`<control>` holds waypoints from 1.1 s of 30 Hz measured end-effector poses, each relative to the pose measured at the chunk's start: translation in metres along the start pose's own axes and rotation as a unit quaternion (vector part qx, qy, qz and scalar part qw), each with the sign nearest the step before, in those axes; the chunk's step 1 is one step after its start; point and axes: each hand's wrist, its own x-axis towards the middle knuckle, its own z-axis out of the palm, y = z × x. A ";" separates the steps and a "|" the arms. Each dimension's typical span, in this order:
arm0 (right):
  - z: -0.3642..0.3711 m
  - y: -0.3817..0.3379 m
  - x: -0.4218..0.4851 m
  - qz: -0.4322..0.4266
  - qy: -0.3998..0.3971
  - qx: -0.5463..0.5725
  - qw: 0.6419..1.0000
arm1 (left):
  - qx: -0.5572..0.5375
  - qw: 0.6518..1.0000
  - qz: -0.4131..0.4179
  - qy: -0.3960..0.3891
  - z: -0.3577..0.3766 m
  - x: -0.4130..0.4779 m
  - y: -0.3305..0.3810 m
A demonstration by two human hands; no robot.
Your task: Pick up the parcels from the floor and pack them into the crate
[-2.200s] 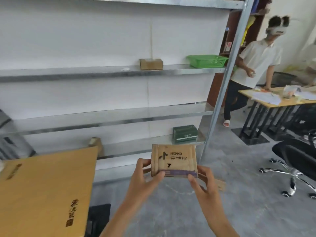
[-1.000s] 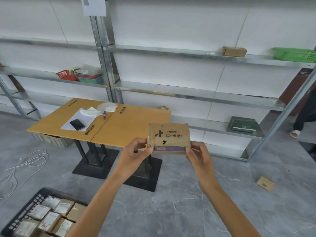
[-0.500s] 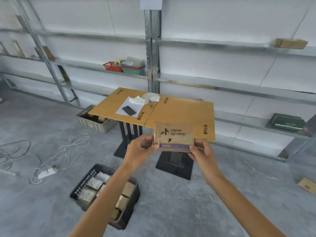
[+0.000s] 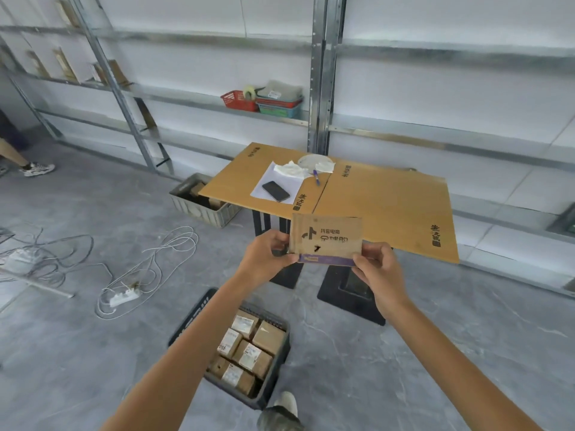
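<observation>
— Where is the parcel [image 4: 326,237]?
— Held upright in the air, above the crate [image 4: 190,321] on the floor, with both arms stretched forward.
— And the fingers?
— The left hand [image 4: 267,253] pinches its left edge. The right hand [image 4: 376,265] pinches its lower right corner.

We see a crate [image 4: 191,318], a bin [image 4: 199,209] and a power strip [image 4: 124,298] on the floor [image 4: 77,353]; on the table [image 4: 389,206], a paper [image 4: 273,175] with a phone [image 4: 275,191] atop.

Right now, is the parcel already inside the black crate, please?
No, left hand and right hand grip the parcel in the air, clear of the crate below.
</observation>
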 end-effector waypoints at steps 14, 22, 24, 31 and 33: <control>0.117 0.011 0.100 0.048 0.047 0.006 0.998 | 0.024 0.996 -0.012 -0.082 -0.075 0.147 -0.066; 0.193 0.034 0.070 0.082 0.154 0.022 0.984 | 0.041 0.979 0.024 -0.196 -0.120 0.176 -0.122; 0.216 0.043 0.056 0.108 0.181 0.033 0.977 | 0.039 0.973 0.030 -0.225 -0.132 0.177 -0.139; 0.278 0.074 0.047 0.147 0.227 0.027 0.962 | 0.040 0.957 0.010 -0.286 -0.157 0.188 -0.198; 0.287 0.086 0.055 0.158 0.223 0.018 0.962 | 0.049 0.955 0.007 -0.292 -0.157 0.194 -0.211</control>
